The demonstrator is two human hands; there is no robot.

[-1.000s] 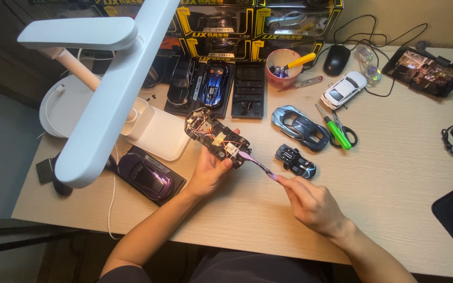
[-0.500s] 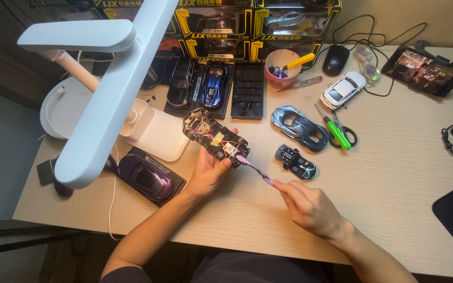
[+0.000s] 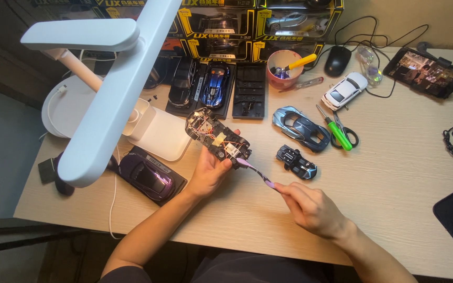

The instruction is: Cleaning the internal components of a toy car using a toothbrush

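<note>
One wooden desk (image 3: pixel 394 178) carries everything. One white lamp (image 3: pixel 111 94) stretches over its left side, with one white tray (image 3: pixel 158 133) below it. Three boxed model cars (image 3: pixel 268 21) line the far edge. I count five loose toy cars: a purple one on a black base (image 3: pixel 148 175), a dark blue one (image 3: pixel 215 86), a grey-blue shell (image 3: pixel 301 127), a white one (image 3: pixel 345 90) and a small black-and-blue piece (image 3: pixel 295 160). One pink cup (image 3: pixel 284 68) holds tools.

The left hand (image 3: pixel 208 170) grasps one open car chassis (image 3: pixel 217 137), wires showing, raised above the desk's middle. The right hand (image 3: pixel 313 208) pinches one thin purple tool (image 3: pixel 255 170), its tip touching the chassis.
</note>
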